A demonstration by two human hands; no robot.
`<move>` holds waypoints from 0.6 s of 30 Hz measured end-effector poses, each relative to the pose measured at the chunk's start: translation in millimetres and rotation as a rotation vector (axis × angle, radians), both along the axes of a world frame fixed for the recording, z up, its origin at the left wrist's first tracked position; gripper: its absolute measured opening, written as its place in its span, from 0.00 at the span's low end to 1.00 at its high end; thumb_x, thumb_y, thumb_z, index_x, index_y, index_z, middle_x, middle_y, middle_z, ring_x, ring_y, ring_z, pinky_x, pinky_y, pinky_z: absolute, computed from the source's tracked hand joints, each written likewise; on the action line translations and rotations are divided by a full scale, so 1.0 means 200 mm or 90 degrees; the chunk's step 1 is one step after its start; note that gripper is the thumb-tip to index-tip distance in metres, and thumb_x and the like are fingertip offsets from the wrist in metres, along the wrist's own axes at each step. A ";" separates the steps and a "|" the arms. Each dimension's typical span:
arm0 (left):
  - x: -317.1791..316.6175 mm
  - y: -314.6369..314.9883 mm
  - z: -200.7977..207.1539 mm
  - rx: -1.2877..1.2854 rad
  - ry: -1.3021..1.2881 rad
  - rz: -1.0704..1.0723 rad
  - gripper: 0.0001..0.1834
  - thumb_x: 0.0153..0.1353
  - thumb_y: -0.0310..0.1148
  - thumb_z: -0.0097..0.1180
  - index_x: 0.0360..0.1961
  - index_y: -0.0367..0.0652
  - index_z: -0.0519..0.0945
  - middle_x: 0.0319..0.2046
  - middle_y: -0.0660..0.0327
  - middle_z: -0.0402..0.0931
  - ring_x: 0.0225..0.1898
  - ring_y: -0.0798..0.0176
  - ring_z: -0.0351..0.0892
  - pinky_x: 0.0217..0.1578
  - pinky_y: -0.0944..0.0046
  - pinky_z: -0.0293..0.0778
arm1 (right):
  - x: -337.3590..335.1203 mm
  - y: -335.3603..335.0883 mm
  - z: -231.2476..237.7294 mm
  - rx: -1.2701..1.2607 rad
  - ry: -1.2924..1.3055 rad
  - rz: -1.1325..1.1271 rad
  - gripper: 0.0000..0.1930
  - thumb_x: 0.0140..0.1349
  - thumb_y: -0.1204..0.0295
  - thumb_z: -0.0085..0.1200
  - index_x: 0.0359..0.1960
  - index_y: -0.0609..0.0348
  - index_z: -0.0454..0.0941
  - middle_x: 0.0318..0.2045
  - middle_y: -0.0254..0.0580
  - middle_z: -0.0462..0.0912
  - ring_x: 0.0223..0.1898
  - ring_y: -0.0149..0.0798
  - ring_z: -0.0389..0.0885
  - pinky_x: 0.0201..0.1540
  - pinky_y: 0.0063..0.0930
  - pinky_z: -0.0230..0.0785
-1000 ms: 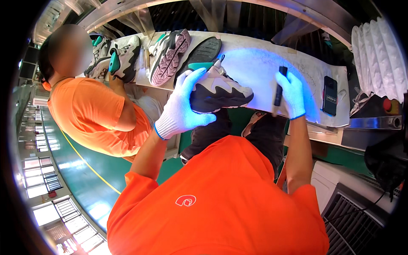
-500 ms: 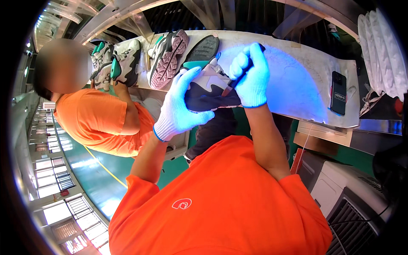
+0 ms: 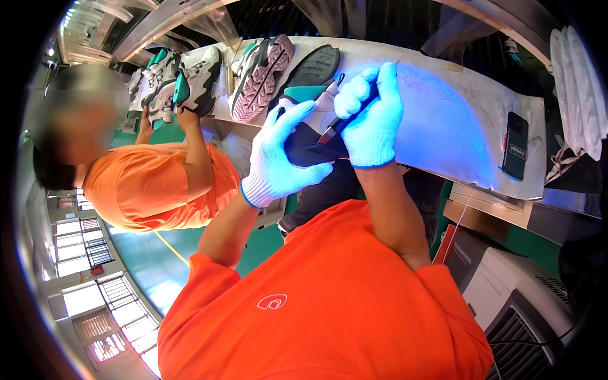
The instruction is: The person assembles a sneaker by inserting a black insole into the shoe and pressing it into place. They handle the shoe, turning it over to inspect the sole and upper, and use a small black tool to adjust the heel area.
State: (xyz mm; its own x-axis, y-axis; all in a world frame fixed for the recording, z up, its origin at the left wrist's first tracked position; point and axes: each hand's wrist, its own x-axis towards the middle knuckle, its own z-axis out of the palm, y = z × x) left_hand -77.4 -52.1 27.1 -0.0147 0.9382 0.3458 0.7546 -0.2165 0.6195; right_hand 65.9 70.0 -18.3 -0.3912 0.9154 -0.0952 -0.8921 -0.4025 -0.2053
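Note:
A white and black sneaker (image 3: 308, 145) with a teal collar is held up over the bench's near edge. My left hand (image 3: 277, 155), in a white knit glove lit blue, is closed round one end of it, thumb below and fingers above. My right hand (image 3: 373, 120), gloved the same way, grips a slim dark-handled tool (image 3: 331, 131). The tool's flat, pointed tip rests on or just over the sneaker's side; whether it is a brush or a blade I cannot tell. Both hands partly cover the sneaker.
A white bench (image 3: 443, 136) carries a dark shoe sole (image 3: 315, 66), an upturned pink-soled sneaker (image 3: 256, 92) and a black phone (image 3: 516, 145). At left a co-worker in orange (image 3: 149, 187) handles another sneaker (image 3: 199, 79). White cloths (image 3: 573, 88) hang at right.
The sneaker has turned in my left hand, with less of its white side showing. My right hand has shifted slightly left with the tool. The co-worker's head and arms have moved.

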 end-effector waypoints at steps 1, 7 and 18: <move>0.00 0.00 -0.01 0.015 -0.002 -0.003 0.49 0.37 0.36 0.83 0.67 0.39 0.80 0.48 0.53 0.78 0.47 0.52 0.84 0.51 0.57 0.83 | 0.00 0.01 -0.01 -0.005 0.015 0.007 0.25 0.85 0.45 0.47 0.33 0.47 0.78 0.21 0.30 0.74 0.21 0.36 0.74 0.25 0.34 0.68; 0.00 -0.05 -0.04 -0.015 -0.009 0.030 0.50 0.38 0.37 0.84 0.68 0.38 0.82 0.57 0.47 0.80 0.55 0.49 0.84 0.60 0.53 0.80 | 0.02 0.03 -0.08 -0.063 0.159 0.062 0.22 0.86 0.48 0.48 0.34 0.47 0.75 0.23 0.30 0.71 0.21 0.34 0.69 0.23 0.32 0.64; 0.06 -0.12 -0.05 -0.012 0.022 0.069 0.48 0.41 0.40 0.83 0.69 0.51 0.83 0.60 0.43 0.79 0.56 0.39 0.87 0.56 0.49 0.85 | -0.06 -0.06 0.13 0.044 -0.243 -0.071 0.17 0.84 0.58 0.51 0.33 0.51 0.72 0.18 0.29 0.71 0.15 0.31 0.71 0.20 0.30 0.67</move>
